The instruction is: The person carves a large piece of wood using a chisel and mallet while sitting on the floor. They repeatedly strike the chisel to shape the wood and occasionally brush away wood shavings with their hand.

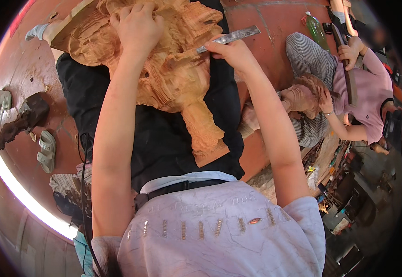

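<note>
A large carved wooden sculpture (173, 78) in light orange-brown lies across my lap, its surface full of ridges and folds. Its narrower end piece (203, 131) points toward my waist. My left hand (138, 28) grips the upper part of the carving, fingers bent over the ridges, the fingertips partly hidden. In my right hand (232, 53) is a flat grey metal strip (242, 35), pinched between thumb and fingers. One end of the strip meets the right side of the carving; the other sticks out beyond my hand. Its exact kind is unclear.
At right sits another person in a pink shirt (365, 106), holding a dark wooden bar (349, 85) and a carved wooden piece (305, 97). A green bottle (316, 30) stands behind. Left on the reddish floor (30, 76) lie a sandal (46, 151) and a dark wood chunk (25, 117).
</note>
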### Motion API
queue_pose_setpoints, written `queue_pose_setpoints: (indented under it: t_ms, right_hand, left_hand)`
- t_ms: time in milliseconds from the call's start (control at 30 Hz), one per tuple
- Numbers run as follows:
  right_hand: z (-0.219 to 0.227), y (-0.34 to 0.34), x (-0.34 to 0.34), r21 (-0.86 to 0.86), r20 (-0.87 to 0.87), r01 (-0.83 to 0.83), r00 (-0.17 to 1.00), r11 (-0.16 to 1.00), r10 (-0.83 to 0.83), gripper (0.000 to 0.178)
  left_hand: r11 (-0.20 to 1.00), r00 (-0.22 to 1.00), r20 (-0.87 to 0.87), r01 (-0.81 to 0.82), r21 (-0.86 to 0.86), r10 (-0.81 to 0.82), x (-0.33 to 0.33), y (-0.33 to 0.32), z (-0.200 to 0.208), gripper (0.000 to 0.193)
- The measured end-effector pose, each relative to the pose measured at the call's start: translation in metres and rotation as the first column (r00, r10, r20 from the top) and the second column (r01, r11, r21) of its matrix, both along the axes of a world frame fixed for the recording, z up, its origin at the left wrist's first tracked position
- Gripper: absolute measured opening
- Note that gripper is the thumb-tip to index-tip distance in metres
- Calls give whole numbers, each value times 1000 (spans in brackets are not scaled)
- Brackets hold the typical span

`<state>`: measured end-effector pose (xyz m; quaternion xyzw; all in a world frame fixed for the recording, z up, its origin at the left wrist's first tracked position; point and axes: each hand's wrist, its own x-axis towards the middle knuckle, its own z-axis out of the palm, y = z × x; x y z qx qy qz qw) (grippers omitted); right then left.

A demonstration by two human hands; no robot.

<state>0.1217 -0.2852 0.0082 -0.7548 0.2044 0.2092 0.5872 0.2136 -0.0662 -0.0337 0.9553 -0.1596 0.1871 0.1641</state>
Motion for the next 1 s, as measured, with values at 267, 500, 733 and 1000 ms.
queue_pose_setpoints:
  t_ms: [267, 500, 733, 1000]
  right_hand:
    - [15, 11, 0, -61, 15, -83, 996, 995, 84, 22]
    - [4, -5, 13, -35, -16, -49, 999, 998, 48, 25]
    - [-5, -1, 13, -108, -64, -76, 996, 991, 70, 23]
    - [8, 14, 8, -57, -6, -98, 995, 994, 98, 20]
  left_hand:
    - [999, 999, -4, -42, -5, 42, -2, 0, -2, 27]
    - [999, 999, 27, -38, -13, 39, 0, -4, -1, 25]
    - [999, 999, -8, -34, -23, 34, -1, -1, 2, 25]
    - [997, 1000, -13, -26, -75, 25, -2, -1, 6, 26]
